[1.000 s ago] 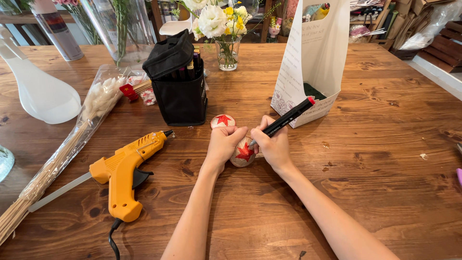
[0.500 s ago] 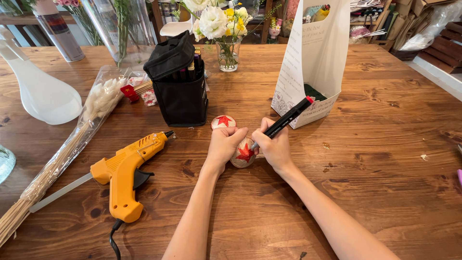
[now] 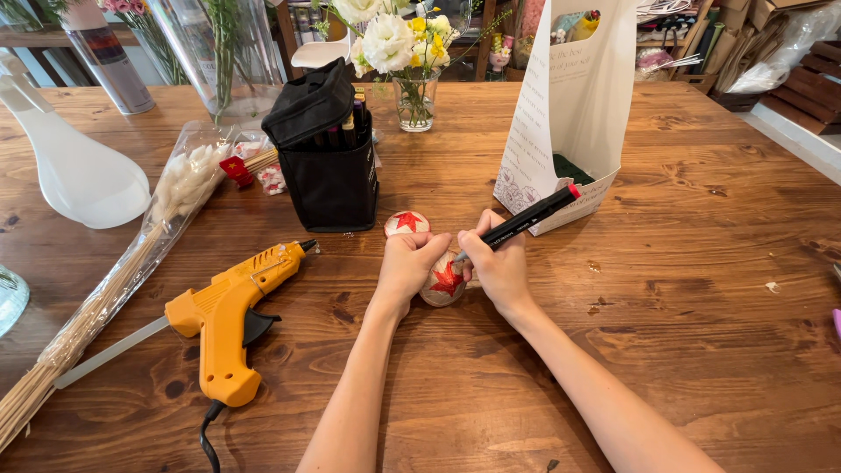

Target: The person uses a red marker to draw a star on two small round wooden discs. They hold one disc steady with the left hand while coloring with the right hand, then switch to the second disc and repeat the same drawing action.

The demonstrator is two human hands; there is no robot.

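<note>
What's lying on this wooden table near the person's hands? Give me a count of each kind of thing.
Round ornaments with a red star: 2, one between both hands, one behind
Black marker pen with red cap, in the right hand: 1
Orange glue gun: 1
Black marker case: 1
White paper bag: 1
Glass vase of flowers: 1
Total: 7
The left hand steadies the ornament.

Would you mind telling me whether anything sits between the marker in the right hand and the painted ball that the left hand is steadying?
Nothing visible does: the left hand cups the painted ball from its left, and the black marker in the right hand slants down to its upper surface.
</note>
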